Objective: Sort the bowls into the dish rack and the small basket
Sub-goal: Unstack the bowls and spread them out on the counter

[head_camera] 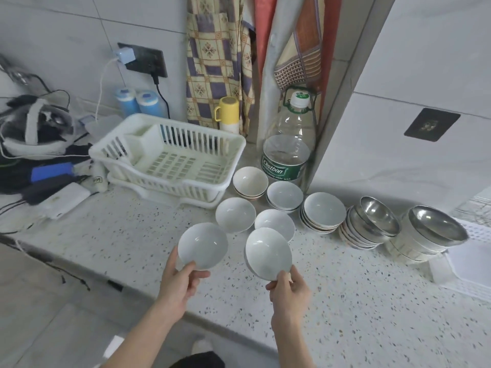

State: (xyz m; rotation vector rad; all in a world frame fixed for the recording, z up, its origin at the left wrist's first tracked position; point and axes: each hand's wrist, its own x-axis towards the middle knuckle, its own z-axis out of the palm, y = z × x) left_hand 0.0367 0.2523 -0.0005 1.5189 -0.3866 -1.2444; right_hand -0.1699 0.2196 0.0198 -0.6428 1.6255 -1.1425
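Observation:
My left hand pinches the near rim of a white bowl, held above the counter. My right hand pinches the rim of a second white bowl, tilted toward me. Behind them, white bowls stand on the counter, singly and in short stacks. Two stacks topped by steel bowls stand to the right. The white dish rack sits empty at the back left. A white basket lies at the right edge, partly out of view.
A large clear water bottle stands in the corner behind the bowls, a yellow mug beside the rack. Cables, chargers and a headset clutter the left end of the speckled counter. A wall pillar juts out on the right.

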